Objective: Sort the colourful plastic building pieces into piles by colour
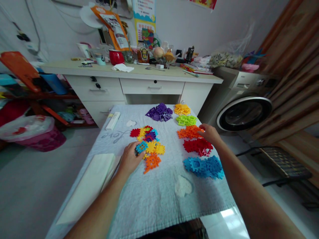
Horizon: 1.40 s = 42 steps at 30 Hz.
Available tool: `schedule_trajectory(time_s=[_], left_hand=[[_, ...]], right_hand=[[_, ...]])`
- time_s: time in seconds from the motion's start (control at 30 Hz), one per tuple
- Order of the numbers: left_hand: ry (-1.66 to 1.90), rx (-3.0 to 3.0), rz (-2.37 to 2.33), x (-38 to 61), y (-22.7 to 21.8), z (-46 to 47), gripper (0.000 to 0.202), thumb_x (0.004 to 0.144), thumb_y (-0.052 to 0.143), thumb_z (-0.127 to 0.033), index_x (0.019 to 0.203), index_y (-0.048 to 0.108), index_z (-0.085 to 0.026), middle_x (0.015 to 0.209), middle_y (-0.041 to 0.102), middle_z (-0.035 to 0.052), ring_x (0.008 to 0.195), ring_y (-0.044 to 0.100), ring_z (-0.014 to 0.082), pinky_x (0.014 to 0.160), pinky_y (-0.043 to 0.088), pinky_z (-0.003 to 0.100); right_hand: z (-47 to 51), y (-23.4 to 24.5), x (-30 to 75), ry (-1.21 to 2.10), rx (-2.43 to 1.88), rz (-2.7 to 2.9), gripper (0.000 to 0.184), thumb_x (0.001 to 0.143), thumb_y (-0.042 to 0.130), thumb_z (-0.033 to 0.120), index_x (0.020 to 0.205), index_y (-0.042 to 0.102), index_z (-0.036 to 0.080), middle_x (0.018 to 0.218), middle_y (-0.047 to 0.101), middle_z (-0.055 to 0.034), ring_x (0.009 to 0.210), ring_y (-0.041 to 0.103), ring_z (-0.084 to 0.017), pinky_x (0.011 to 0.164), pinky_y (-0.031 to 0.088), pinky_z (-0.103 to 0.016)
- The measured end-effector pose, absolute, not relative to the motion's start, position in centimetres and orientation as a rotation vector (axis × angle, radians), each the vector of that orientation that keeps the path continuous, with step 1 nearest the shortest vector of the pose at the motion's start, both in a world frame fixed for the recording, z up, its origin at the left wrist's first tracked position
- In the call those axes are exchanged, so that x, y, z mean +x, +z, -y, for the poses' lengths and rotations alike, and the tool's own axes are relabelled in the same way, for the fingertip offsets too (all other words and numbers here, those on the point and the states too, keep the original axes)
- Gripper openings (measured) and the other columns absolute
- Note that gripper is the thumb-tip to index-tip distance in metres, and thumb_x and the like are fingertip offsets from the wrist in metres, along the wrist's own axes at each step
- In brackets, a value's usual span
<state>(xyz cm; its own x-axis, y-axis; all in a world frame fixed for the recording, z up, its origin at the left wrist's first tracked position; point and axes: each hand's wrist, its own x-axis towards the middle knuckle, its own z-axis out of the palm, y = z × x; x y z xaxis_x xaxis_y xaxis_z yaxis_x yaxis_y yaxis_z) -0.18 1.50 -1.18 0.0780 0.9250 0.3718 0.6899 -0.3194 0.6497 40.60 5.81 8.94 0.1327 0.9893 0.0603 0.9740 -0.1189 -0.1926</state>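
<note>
My left hand (131, 158) is closed around a blue plastic building piece (141, 147) with square openings. Just right of it lies a cluster of mixed pieces (149, 135) in red, yellow, purple and blue, with yellow pieces (157, 148) and an orange piece (152, 161) nearer me. My right hand (208, 132) reaches to the right edge of an orange pile (189, 131), its fingers pinched on an orange building piece there. Nearby are piles of red pieces (198, 146), blue pieces (204, 167), green pieces (186, 120), yellow pieces (182, 109) and purple pieces (159, 113).
A grey-blue cloth (159, 202) covers the table. On its left lie a folded white sheet (87, 186) and a white box-like strip (113, 121). Behind stands a white desk (154, 87), with a washing machine (239, 96) at right and a pink bin (42, 136) at left.
</note>
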Motion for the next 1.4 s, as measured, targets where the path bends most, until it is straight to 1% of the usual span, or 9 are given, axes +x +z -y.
schedule_trajectory(time_s=[0.27, 0.4, 0.5, 0.67, 0.87, 1.0, 1.13, 1.3, 1.4], left_hand=[[1.101, 2.043, -1.594, -0.3, -1.1, -1.3, 0.040, 0.078, 0.062, -0.031, 0.116, 0.057, -0.020, 0.115, 0.063, 0.0082, 0.109, 0.059, 0.0245, 0.098, 0.046, 0.042], [1.098, 2.027, -1.588, -0.3, -1.3, -1.4, 0.042, 0.077, 0.063, -0.029, 0.117, 0.057, -0.020, 0.117, 0.063, 0.0084, 0.109, 0.059, 0.0247, 0.098, 0.046, 0.042], [1.104, 2.018, -1.586, -0.3, -1.4, -1.4, 0.043, 0.076, 0.065, -0.030, 0.118, 0.057, -0.020, 0.115, 0.064, 0.0087, 0.108, 0.059, 0.0253, 0.097, 0.046, 0.043], [1.090, 2.025, -1.590, -0.4, -1.3, -1.4, 0.045, 0.076, 0.066, -0.028, 0.119, 0.055, -0.020, 0.117, 0.063, 0.0092, 0.110, 0.058, 0.0256, 0.100, 0.045, 0.044], [1.106, 2.041, -1.566, -0.3, -1.3, -1.1, 0.049, 0.074, 0.065, -0.021, 0.121, 0.053, -0.020, 0.122, 0.061, 0.0100, 0.115, 0.056, 0.0257, 0.103, 0.043, 0.046], [1.080, 2.018, -1.581, -0.4, -1.4, -1.0, 0.049, 0.074, 0.063, -0.020, 0.121, 0.053, -0.020, 0.121, 0.062, 0.0096, 0.113, 0.057, 0.0254, 0.102, 0.043, 0.046], [1.089, 2.010, -1.586, -0.4, -1.5, -1.1, 0.049, 0.074, 0.064, -0.022, 0.122, 0.054, -0.020, 0.119, 0.063, 0.0099, 0.112, 0.058, 0.0260, 0.101, 0.044, 0.046], [1.080, 2.005, -1.585, -0.4, -1.5, -1.2, 0.049, 0.073, 0.064, -0.022, 0.121, 0.054, -0.019, 0.119, 0.063, 0.0110, 0.112, 0.058, 0.0268, 0.100, 0.045, 0.047], [1.060, 2.011, -1.597, -0.5, -1.4, -1.2, 0.049, 0.074, 0.063, -0.023, 0.122, 0.054, -0.019, 0.119, 0.063, 0.0107, 0.111, 0.058, 0.0266, 0.100, 0.045, 0.047]], right_hand=[[-5.1, 9.9, 39.4, 0.052, -2.231, 1.990, 0.033, 0.087, 0.059, 0.028, 0.115, 0.067, 0.013, 0.115, 0.069, -0.0138, 0.102, 0.065, -0.026, 0.089, 0.047, -0.033], [-3.2, 11.5, 35.9, 0.019, -2.021, 2.025, 0.031, 0.087, 0.059, 0.028, 0.114, 0.066, 0.014, 0.118, 0.067, -0.0140, 0.110, 0.062, -0.026, 0.097, 0.045, -0.037], [-1.2, 11.6, 31.3, 0.188, -1.785, 2.098, 0.030, 0.089, 0.058, 0.029, 0.116, 0.065, 0.017, 0.122, 0.065, -0.0115, 0.114, 0.059, -0.024, 0.101, 0.043, -0.036], [0.9, 9.0, 23.7, 0.482, -1.609, 2.212, 0.030, 0.089, 0.058, 0.026, 0.116, 0.064, 0.015, 0.119, 0.066, -0.0114, 0.113, 0.058, -0.023, 0.101, 0.042, -0.037], [0.4, 5.1, 20.6, 0.467, -1.558, 2.198, 0.036, 0.085, 0.058, 0.019, 0.120, 0.062, 0.012, 0.123, 0.062, -0.0129, 0.115, 0.054, -0.024, 0.103, 0.041, -0.036], [0.5, 4.1, 20.5, 0.471, -1.532, 2.184, 0.038, 0.084, 0.060, 0.019, 0.121, 0.061, 0.012, 0.126, 0.061, -0.0132, 0.116, 0.054, -0.024, 0.104, 0.040, -0.036], [0.4, 6.3, 23.0, 0.401, -1.535, 2.142, 0.032, 0.086, 0.058, 0.020, 0.117, 0.064, 0.014, 0.123, 0.063, -0.0113, 0.116, 0.055, -0.023, 0.104, 0.040, -0.035], [-2.9, 11.5, 30.8, 0.134, -1.892, 2.161, 0.026, 0.089, 0.053, 0.018, 0.108, 0.070, 0.017, 0.110, 0.068, -0.0103, 0.105, 0.061, -0.022, 0.095, 0.043, -0.032], [-5.5, 12.6, 34.8, -0.005, -2.175, 2.218, 0.031, 0.086, 0.053, 0.016, 0.110, 0.071, 0.018, 0.111, 0.067, -0.0121, 0.102, 0.061, -0.023, 0.091, 0.043, -0.031]])
